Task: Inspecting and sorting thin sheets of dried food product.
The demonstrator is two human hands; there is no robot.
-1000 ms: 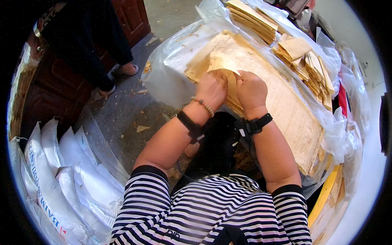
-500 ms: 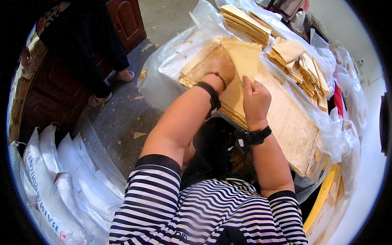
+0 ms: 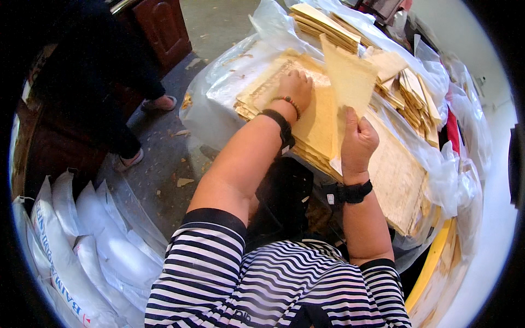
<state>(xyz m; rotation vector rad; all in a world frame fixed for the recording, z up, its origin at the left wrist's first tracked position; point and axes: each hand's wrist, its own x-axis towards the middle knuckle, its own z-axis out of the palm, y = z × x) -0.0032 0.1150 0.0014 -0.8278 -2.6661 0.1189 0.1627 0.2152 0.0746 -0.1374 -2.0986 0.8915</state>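
A thin, stiff tan sheet (image 3: 349,76) stands tilted up over the stack, with its lower corner pinched between the thumb and curled fingers of my right hand (image 3: 359,141). My left hand (image 3: 295,90) rests knuckles up on the left part of the stack of similar tan sheets (image 3: 320,117). Its fingers are curled down, and their tips are hidden, so what they hold, if anything, does not show. Paler, rougher sheets (image 3: 396,177) in the pile extend to the right, beyond my right wrist.
Clear plastic film (image 3: 219,82) lies under and around the stack. Behind it are a neat bundle of sheets (image 3: 322,27) and a loose, broken heap (image 3: 413,95). White sacks (image 3: 104,235) stand at the lower left. A person's dark-trousered legs (image 3: 109,82) are at the upper left.
My right hand has moved right and slightly nearer, lifting the sheet's far end off the stack. My left hand has shifted slightly. The person's legs have moved left.
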